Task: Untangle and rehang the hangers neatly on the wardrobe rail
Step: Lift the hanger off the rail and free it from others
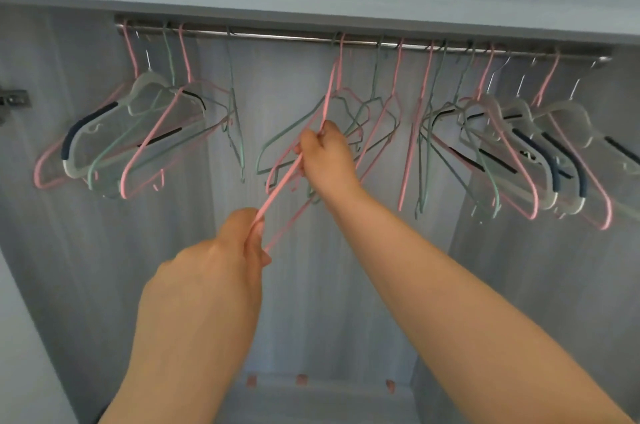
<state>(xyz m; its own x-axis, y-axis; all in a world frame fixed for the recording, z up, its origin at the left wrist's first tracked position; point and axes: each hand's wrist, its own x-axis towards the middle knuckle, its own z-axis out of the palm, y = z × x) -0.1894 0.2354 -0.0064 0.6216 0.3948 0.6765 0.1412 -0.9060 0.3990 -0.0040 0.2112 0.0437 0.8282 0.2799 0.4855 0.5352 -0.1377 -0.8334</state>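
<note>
A metal rail (284, 36) runs across the top of the wardrobe with several pink, green and clear hangers hooked on it. In the middle hangs a tangled cluster of green and pink hangers (370, 111). My right hand (325, 155) grips the upper part of a pink wire hanger (280, 182) within that cluster. My left hand (239, 243) pinches the lower end of the same pink hanger, which slants down toward me. The pink hanger's hook still reaches up to the rail.
A bunch of pink, green and clear hangers (138, 132) hangs at the left end, another crowded bunch (512, 146) at the right. A door hinge (12, 101) sits on the left wall. The wardrobe's back panel (332, 285) lies behind.
</note>
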